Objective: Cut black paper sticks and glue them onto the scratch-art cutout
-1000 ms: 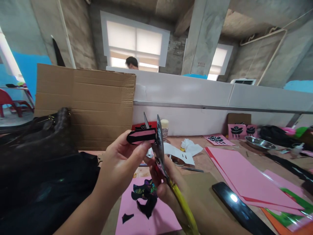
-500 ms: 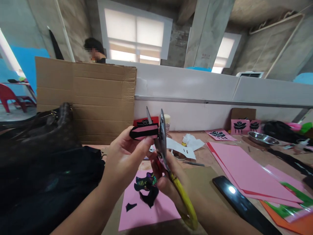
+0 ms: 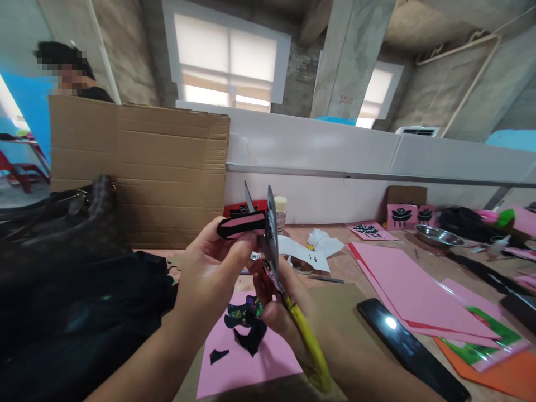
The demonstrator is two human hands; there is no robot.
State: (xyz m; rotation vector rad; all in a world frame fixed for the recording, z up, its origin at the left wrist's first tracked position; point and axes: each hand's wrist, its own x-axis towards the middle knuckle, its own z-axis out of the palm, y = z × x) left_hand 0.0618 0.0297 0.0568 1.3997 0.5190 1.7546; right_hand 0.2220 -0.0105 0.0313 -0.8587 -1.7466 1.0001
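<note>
Above the desk, the left hand pinches a black-and-pink strip, seemingly between scissors the right hand grips.

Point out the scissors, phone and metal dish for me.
Scissors (image 3: 272,240): head view, on the broad blade.
Phone (image 3: 410,347): head view, on its glossy face.
Metal dish (image 3: 438,237): head view, on its inside.

Scissors have shiny metal blades and a smooth, plasticky handle. Paper stack looks matt, phone is super glossy, bowl is polished metal, cardboard is dull and creased.
</note>
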